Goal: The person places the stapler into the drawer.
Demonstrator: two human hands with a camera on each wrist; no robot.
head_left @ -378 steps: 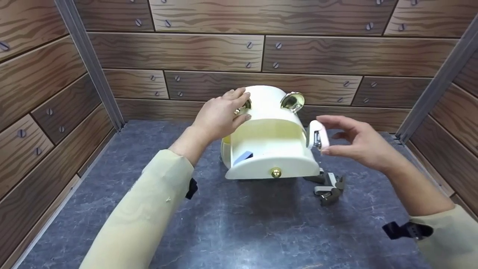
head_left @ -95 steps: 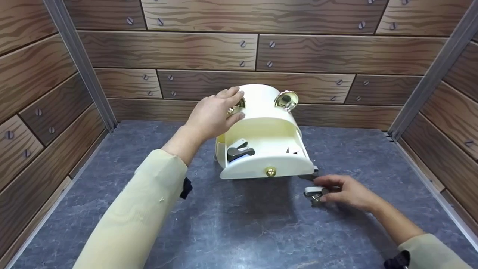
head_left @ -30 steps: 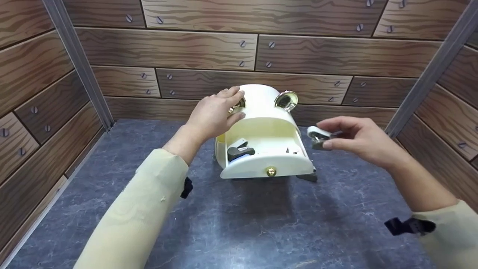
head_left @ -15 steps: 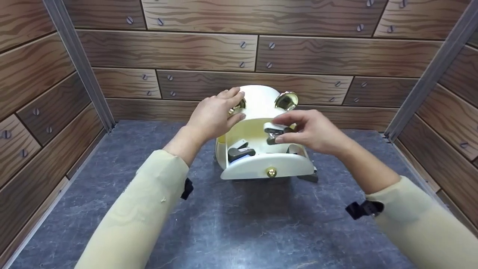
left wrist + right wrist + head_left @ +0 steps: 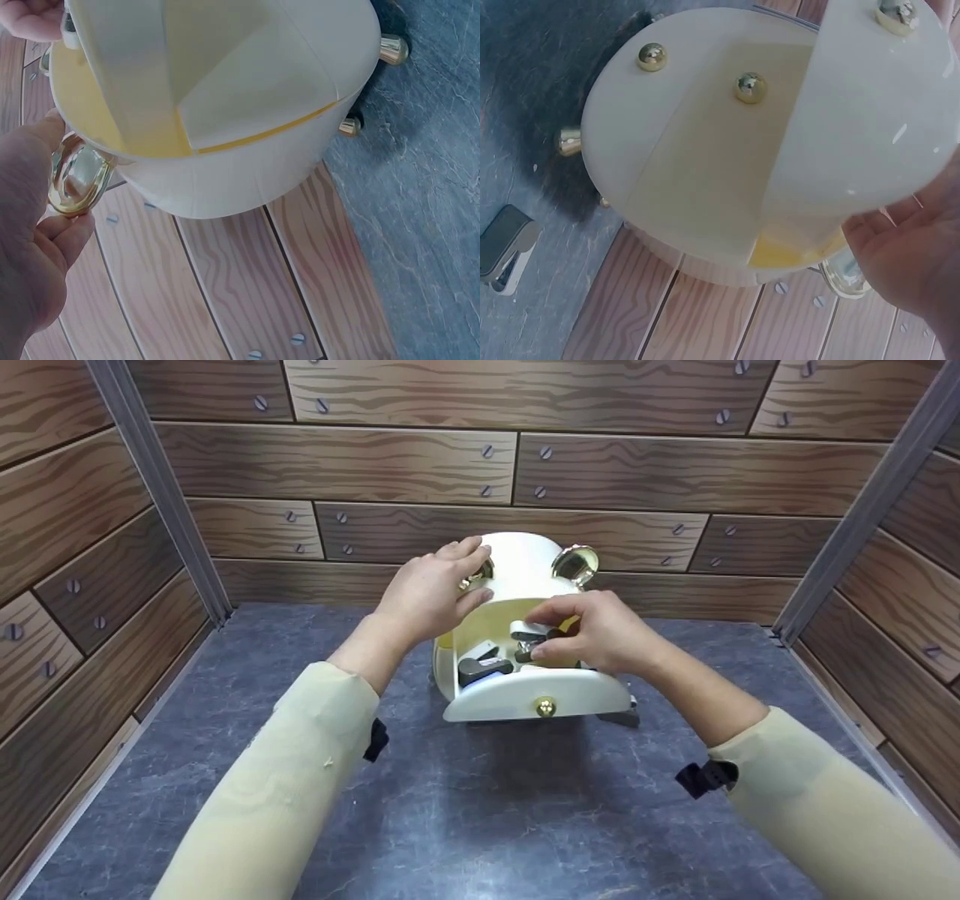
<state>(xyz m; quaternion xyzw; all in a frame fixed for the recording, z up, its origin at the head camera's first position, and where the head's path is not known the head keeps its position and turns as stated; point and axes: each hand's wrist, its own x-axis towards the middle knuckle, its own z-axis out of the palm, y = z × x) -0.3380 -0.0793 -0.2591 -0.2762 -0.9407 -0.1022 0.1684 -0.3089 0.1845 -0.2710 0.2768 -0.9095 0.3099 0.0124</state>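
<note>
A white rounded box (image 5: 521, 556) with gold ear-like discs stands with its curved-front drawer (image 5: 487, 706) pulled out. My right hand (image 5: 607, 636) pinches a white-and-dark stapler (image 5: 528, 630) between thumb and fingers, just over the drawer. In the right wrist view the box wall hides that stapler. Inside the drawer's left side lies a dark grey stapler (image 5: 480, 667) with a bit of blue under it. My left hand (image 5: 429, 591) holds the box's left gold ear (image 5: 79, 178), thumb and fingers on either side of it in the left wrist view.
Another dark-and-white stapler (image 5: 508, 247) lies on the grey marbled table (image 5: 480, 817), just right of the drawer. A gold knob (image 5: 545, 706) sticks out from the drawer front. Wood-patterned walls (image 5: 420, 465) enclose the back and sides.
My right hand has picked a stapler off the table and carried it left, over the drawer. A dark stapler has appeared inside since the oldest frame. My left hand stays at the ear.
</note>
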